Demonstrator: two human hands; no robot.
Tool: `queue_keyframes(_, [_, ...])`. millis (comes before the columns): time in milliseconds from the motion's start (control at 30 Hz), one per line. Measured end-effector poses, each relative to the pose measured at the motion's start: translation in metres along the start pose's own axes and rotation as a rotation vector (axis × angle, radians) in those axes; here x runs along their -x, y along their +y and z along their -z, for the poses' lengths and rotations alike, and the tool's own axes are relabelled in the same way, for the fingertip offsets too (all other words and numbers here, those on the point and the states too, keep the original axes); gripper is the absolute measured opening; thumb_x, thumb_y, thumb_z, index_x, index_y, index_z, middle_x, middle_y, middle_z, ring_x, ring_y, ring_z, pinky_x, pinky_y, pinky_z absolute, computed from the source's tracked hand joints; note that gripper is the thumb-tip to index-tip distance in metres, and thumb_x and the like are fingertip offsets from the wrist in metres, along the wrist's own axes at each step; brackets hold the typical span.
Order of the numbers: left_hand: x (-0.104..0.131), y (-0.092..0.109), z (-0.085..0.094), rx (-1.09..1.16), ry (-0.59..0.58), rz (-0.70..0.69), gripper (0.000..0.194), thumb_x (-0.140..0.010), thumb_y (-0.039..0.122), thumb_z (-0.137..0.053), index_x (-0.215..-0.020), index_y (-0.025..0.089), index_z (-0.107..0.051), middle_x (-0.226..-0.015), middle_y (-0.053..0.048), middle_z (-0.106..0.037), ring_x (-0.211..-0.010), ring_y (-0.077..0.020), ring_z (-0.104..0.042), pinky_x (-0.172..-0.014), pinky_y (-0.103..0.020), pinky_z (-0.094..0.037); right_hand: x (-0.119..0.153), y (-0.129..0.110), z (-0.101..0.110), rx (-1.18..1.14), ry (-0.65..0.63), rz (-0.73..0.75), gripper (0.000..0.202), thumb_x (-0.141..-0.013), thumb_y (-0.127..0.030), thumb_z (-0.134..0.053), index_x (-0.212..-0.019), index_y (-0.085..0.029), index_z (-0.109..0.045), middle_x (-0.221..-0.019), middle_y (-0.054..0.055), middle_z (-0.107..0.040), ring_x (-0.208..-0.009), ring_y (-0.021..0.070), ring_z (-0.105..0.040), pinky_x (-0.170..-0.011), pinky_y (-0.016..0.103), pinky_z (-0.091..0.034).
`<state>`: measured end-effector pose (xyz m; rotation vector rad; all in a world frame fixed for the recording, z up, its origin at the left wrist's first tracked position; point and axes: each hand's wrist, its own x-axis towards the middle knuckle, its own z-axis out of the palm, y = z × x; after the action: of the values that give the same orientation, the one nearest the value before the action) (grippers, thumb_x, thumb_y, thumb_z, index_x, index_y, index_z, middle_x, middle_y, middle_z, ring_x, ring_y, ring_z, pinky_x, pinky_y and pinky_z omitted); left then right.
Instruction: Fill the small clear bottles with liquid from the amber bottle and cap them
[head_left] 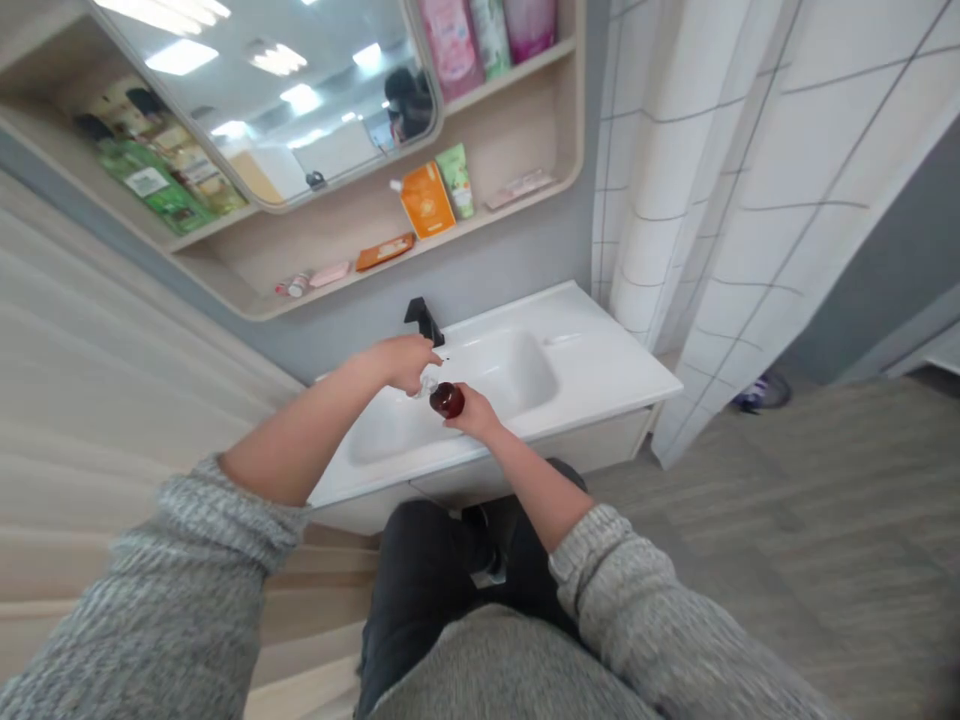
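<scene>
Over the white sink (517,375), my right hand (478,412) is wrapped round a small dark red-brown bottle (448,401), which looks tilted to the left. Close beside the bottle's left end, the bent fingers of my left hand (409,362) are closed on a small clear piece (427,386). Its exact kind is too small and blurred to tell, and whether it touches the bottle I cannot tell. Just behind my left hand stands a black faucet (426,322) at the sink's back edge.
A mirror cabinet (517,145) hangs above the sink. On its lower shelf are an orange pouch (426,200), a green tube (456,180) and an orange packet (385,252). Green bottles (154,185) stand at left. A white grid-patterned curtain (697,200) hangs at right.
</scene>
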<state>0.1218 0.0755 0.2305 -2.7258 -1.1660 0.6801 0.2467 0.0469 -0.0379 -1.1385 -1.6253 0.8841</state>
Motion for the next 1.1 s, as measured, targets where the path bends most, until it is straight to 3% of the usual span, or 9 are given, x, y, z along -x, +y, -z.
queue_keyframes(167, [0.010,-0.014,-0.020,-0.014,0.058,-0.009,0.067,-0.062,0.033,-0.085,-0.129,0.027,-0.080,-0.113,-0.010,-0.074,-0.109,-0.0329,-0.070,-0.095,-0.037,-0.051,0.001,-0.002,0.003,-0.016,-0.017,0.006,0.080,-0.059,-0.025,-0.099,-0.131,-0.026,-0.066,-0.120,0.004,-0.079,-0.112,0.0320,-0.075,-0.102,0.045,-0.058])
queue_keyframes(400, [0.032,-0.036,-0.065,0.344,0.258,0.097,0.083,-0.056,0.040,-0.094,-0.137,0.027,-0.079,-0.110,-0.005,-0.072,-0.102,-0.0299,-0.071,-0.093,-0.035,-0.054,0.002,-0.005,0.006,-0.042,-0.060,0.009,0.084,-0.057,-0.026,-0.100,-0.133,-0.025,-0.065,-0.121,0.004,-0.079,-0.114,0.0313,-0.075,-0.105,0.046,-0.057])
queue_keyframes(467, [0.037,-0.040,-0.088,0.511,0.353,0.113,0.085,-0.052,0.041,-0.097,-0.135,0.028,-0.080,-0.108,-0.004,-0.072,-0.099,-0.0284,-0.071,-0.093,-0.036,-0.055,0.002,-0.006,0.008,-0.051,-0.078,0.001,0.086,-0.057,-0.027,-0.101,-0.134,-0.025,-0.065,-0.123,0.004,-0.079,-0.114,0.0309,-0.075,-0.106,0.046,-0.056])
queue_keyframes(567, [0.042,-0.038,-0.136,0.842,0.546,0.188,0.087,-0.049,0.042,-0.100,-0.132,0.027,-0.079,-0.110,-0.004,-0.073,-0.100,-0.0274,-0.070,-0.093,-0.038,-0.057,0.001,-0.006,0.009,-0.059,-0.090,-0.016,0.086,-0.057,-0.029,-0.100,-0.135,-0.025,-0.064,-0.123,0.004,-0.079,-0.114,0.0300,-0.075,-0.107,0.046,-0.056])
queue_keyframes(700, [0.039,-0.020,-0.209,1.348,0.887,0.421,0.084,-0.052,0.042,-0.100,-0.128,0.023,-0.070,-0.109,-0.007,-0.072,-0.100,-0.0257,-0.070,-0.089,-0.040,-0.058,0.001,-0.007,0.010,-0.036,-0.076,-0.020,0.085,-0.056,-0.030,-0.099,-0.134,-0.025,-0.064,-0.122,0.004,-0.079,-0.113,0.0299,-0.075,-0.108,0.046,-0.056])
queue_keyframes(767, [0.037,-0.012,-0.240,1.487,1.019,0.543,0.080,-0.054,0.042,-0.097,-0.124,0.023,-0.064,-0.107,-0.005,-0.071,-0.099,-0.0236,-0.070,-0.091,-0.041,-0.059,0.001,-0.007,0.011,-0.032,-0.058,-0.040,0.086,-0.055,-0.032,-0.099,-0.134,-0.026,-0.064,-0.120,0.004,-0.079,-0.111,0.0295,-0.075,-0.108,0.046,-0.057])
queue_keyframes(933, [0.038,-0.005,-0.295,1.435,1.048,0.734,0.075,-0.055,0.040,-0.096,-0.117,0.025,-0.057,-0.110,-0.006,-0.073,-0.108,-0.0270,-0.072,-0.096,-0.044,-0.057,0.004,-0.006,0.012,-0.076,-0.014,-0.093,0.081,-0.056,-0.037,-0.097,-0.129,-0.026,-0.064,-0.114,0.002,-0.080,-0.104,0.0272,-0.075,-0.104,0.046,-0.058])
queue_keyframes(1100, [0.043,-0.003,-0.319,1.359,0.998,0.820,0.068,-0.060,0.041,-0.097,-0.112,0.026,-0.056,-0.112,-0.007,-0.075,-0.104,-0.0287,-0.073,-0.096,-0.047,-0.057,0.006,-0.011,0.013,-0.020,0.063,-0.122,0.079,-0.055,-0.041,-0.097,-0.126,-0.026,-0.066,-0.114,0.002,-0.080,-0.106,0.0270,-0.075,-0.107,0.046,-0.057])
